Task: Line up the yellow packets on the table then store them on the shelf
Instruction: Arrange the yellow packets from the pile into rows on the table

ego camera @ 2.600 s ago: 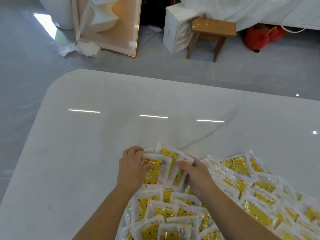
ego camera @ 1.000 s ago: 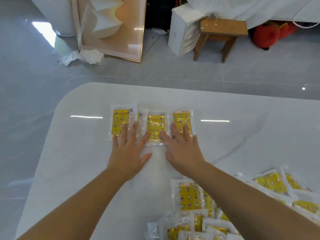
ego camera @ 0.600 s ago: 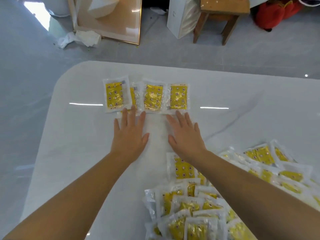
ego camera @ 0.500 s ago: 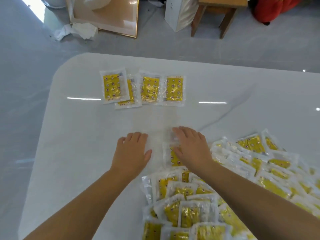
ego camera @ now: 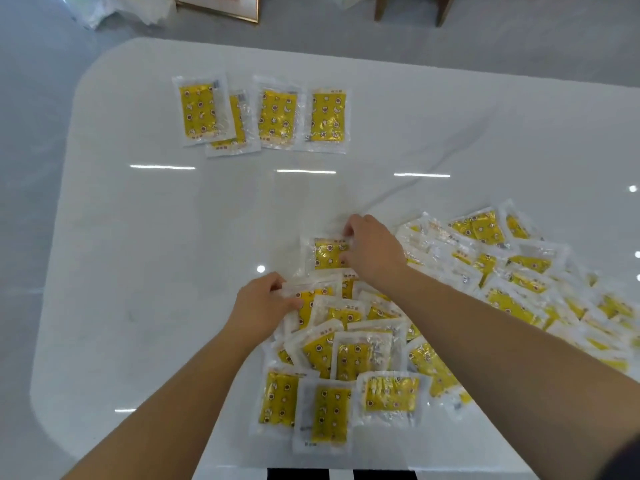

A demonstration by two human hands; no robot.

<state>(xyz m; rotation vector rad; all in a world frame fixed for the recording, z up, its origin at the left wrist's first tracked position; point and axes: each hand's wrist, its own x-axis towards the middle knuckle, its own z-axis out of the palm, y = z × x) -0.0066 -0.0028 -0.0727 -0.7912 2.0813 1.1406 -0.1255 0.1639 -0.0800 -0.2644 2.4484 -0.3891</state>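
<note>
Several yellow packets in clear wrap lie in a row (ego camera: 263,116) at the far left of the white table (ego camera: 138,254); two of them overlap. A big loose pile of the same packets (ego camera: 450,306) covers the near right. My left hand (ego camera: 263,306) grips the left edge of a packet (ego camera: 311,296) at the pile's near-left side. My right hand (ego camera: 374,251) pinches the top right corner of another packet (ego camera: 325,254) at the pile's far tip.
The table's rounded far-left corner (ego camera: 100,60) and left edge border grey floor. A gold-framed panel (ego camera: 221,8) and wooden stool legs (ego camera: 408,8) stand on the floor beyond the table. No shelf shows in this view.
Both hands pushed the row of packets away, then drew back to the pile. The left hand now grips a packet and the right hand pinches another.
</note>
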